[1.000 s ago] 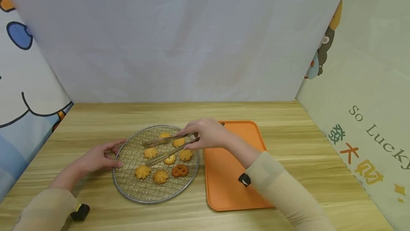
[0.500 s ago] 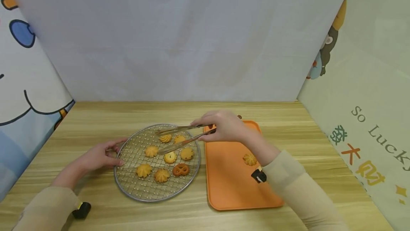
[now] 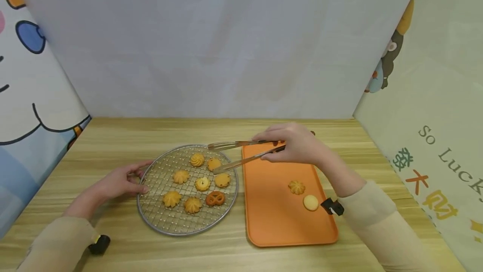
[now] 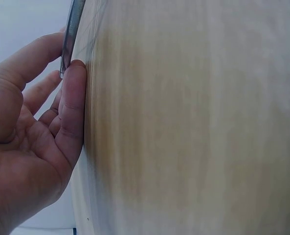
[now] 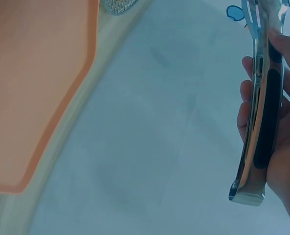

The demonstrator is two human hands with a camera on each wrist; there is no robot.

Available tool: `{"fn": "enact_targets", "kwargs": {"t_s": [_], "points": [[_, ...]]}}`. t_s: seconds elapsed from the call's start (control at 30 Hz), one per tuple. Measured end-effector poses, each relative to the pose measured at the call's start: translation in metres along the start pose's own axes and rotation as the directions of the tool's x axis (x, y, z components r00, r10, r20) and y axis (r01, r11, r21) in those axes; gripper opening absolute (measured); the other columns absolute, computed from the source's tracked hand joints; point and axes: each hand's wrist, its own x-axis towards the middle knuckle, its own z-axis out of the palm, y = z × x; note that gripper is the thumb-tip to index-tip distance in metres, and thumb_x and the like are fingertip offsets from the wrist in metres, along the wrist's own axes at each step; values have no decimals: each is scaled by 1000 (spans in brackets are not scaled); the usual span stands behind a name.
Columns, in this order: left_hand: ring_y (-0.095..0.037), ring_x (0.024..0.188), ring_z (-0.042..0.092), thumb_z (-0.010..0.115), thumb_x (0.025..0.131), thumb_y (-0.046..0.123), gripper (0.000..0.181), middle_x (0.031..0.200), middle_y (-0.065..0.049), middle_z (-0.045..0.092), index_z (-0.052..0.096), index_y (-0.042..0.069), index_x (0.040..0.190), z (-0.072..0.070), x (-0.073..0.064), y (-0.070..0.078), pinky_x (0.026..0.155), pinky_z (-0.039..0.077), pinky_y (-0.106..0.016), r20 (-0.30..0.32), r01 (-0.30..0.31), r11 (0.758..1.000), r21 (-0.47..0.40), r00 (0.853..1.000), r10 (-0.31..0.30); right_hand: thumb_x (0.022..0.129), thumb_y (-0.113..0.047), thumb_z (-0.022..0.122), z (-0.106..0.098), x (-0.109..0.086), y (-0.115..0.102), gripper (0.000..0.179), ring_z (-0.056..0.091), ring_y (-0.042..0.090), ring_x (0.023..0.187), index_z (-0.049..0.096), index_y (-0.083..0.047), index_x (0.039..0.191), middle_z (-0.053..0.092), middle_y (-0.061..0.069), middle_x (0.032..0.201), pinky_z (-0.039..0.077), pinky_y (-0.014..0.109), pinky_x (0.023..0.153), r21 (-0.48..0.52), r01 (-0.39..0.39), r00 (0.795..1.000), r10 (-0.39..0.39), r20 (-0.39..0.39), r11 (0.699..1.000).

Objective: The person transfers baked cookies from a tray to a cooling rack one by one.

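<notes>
My left hand (image 3: 118, 183) holds the left rim of a round wire cooling rack (image 3: 181, 233). In the left wrist view, the thumb lies on one side of the metal rim (image 4: 72, 36) and fingers on the other. My right hand (image 3: 298, 144) grips metal tongs (image 3: 234, 164) with dark handle pads, their arms spread and nothing between them. Their slotted tips overlap the rack's upper right edge in the head view. Several cookies lie on the rack, including a swirl cookie (image 3: 197, 159), a flower-shaped cookie (image 3: 171, 199) and a brown pretzel cookie (image 3: 215, 198).
Right of the rack lies an orange tray (image 3: 268, 217). On it are a flower-shaped cookie (image 3: 297, 187) and a pale round cookie (image 3: 311, 202), side by side. The wooden table (image 3: 124, 138) ends at a grey cloth backdrop (image 3: 226, 75); printed cloths hang at both sides.
My right hand has moved right and slightly away with the tongs, from above the rack's middle toward the tray. Its forearm has uncovered two cookies on the tray. My left hand stays at the rim.
</notes>
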Motion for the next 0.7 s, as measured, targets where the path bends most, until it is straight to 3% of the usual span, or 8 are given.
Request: {"fn": "enact_targets", "kwargs": {"t_s": [0.13, 0.37, 0.7], "points": [[-18, 74, 61, 79, 75, 24, 92, 114, -22, 46, 27, 7, 148, 0, 1, -1, 63, 52, -27, 0, 7, 1000, -2, 1000, -7, 77, -25, 77, -9, -11, 3, 40, 60, 7, 74, 69, -14, 115, 69, -1, 104, 47, 26, 57, -1, 8, 1000, -8, -25, 1000], [-21, 82, 62, 79, 75, 24, 93, 117, -24, 45, 26, 7, 149, 0, 1, 0, 69, 52, -28, 3, 13, 1000, 1, 1000, -13, 78, -25, 77, -21, -36, 12, 39, 47, 3, 66, 68, -16, 115, 67, -7, 98, 42, 23, 54, 10, -13, 999, 14, -32, 1000], [-18, 81, 59, 79, 75, 24, 90, 111, -20, 48, 29, 6, 148, 0, -2, 1, 70, 51, -26, -11, -16, 1000, 25, 1000, 16, 72, -14, 81, -28, -76, 24, 43, 53, 3, 69, 69, -12, 112, 67, -6, 96, 45, 16, 57, 71, -43, 996, 48, -73, 997]]}}
